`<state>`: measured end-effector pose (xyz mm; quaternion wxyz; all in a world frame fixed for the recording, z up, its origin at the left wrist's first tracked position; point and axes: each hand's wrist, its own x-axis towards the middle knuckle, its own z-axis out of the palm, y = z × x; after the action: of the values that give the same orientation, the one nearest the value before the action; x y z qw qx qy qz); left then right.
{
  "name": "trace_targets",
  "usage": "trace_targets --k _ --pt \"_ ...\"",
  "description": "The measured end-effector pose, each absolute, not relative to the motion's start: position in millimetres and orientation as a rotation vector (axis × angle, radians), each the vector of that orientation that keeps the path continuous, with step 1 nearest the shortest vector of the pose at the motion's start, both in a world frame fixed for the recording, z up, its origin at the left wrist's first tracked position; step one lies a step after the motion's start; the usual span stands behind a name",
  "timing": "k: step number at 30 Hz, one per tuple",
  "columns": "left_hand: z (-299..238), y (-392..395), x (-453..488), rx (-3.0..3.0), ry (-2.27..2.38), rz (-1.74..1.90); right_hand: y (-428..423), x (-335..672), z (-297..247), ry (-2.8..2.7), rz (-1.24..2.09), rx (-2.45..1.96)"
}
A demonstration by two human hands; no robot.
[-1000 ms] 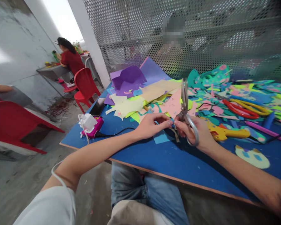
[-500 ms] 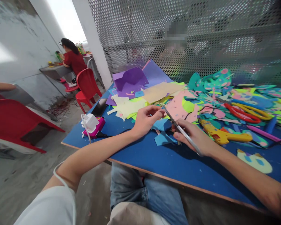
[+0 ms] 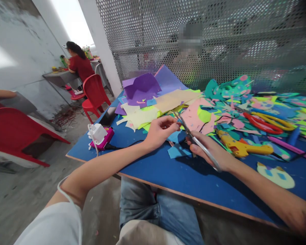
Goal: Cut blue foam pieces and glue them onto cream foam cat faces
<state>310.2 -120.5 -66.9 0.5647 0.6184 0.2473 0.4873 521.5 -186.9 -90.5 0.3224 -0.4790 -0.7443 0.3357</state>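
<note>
My right hand (image 3: 210,148) is wrapped round a pair of scissors (image 3: 202,147) with pale grey handles. The slim metal blades point away to the upper left, a little apart. Close to them, my left hand (image 3: 161,132) pinches a tiny blue scrap (image 3: 179,121) between thumb and finger; its outline is mostly hidden by the fingertips and blades. Beneath both hands, light blue sheet pieces (image 3: 177,151) lie on the blue table (image 3: 153,173).
Coloured scraps (image 3: 234,119) heap along the back, with purple sheets (image 3: 142,88). On the right lie a yellow glue gun (image 3: 242,144), red-handled scissors (image 3: 262,123) and a pale cat-like cutout (image 3: 276,175). A magenta power strip (image 3: 104,139) sits left. Behind is a perforated metal screen (image 3: 153,37).
The scissors' blades have opened slightly beside the scrap, and more of the blue scrap shows at my left fingertips. Both hands stay nearly in place.
</note>
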Motion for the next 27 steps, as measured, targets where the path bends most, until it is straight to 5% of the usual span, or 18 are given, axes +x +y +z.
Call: trace_targets --k 27 --pt "-67.3 -124.4 312.0 1.440 0.556 1.141 -190.0 518.9 -91.9 -1.963 0.831 -1.232"
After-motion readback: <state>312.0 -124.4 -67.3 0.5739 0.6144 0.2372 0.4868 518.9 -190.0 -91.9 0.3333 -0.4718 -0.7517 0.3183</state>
